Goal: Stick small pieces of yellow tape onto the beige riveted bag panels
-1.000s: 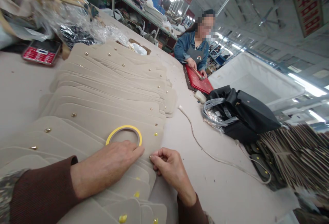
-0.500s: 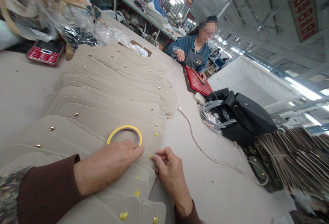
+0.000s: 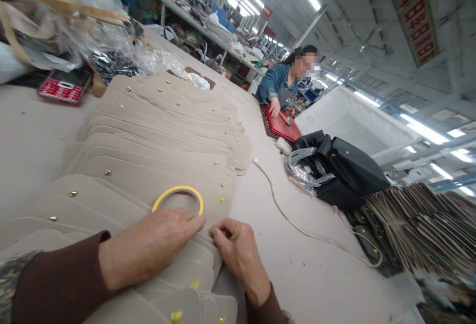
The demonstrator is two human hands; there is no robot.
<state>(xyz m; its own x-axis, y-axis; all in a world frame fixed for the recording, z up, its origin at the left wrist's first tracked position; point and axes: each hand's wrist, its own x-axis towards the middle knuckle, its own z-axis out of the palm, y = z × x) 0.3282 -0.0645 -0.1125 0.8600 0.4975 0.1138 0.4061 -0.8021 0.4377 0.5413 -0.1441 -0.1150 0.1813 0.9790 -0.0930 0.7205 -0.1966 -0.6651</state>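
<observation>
My left hand [image 3: 152,244] is closed on a roll of yellow tape [image 3: 177,189], which stands up above the beige panels [image 3: 159,155]. These flat, round-cornered pieces overlap in a long fanned row and carry small gold metal studs. Bits of yellow tape [image 3: 176,317] cover some studs on the nearer pieces. My right hand [image 3: 240,252] is at the panels' right edge, its thumb and forefinger pinched together close to the left fingertips. Whatever lies between those fingertips is hidden.
A black bag [image 3: 345,170] with wrapped handles lies at right, near a pale cord [image 3: 282,210] and stacked dark panels [image 3: 420,230]. A red calculator [image 3: 65,86] and plastic wrapping [image 3: 148,56] lie at left. Across the table, a person [image 3: 284,83] works at a red board [image 3: 280,123].
My right hand has shifted slightly left, and the yellow bit at its fingertips is now out of sight. The left hand keeps the tape roll. The co-worker's hand has lowered to the red board.
</observation>
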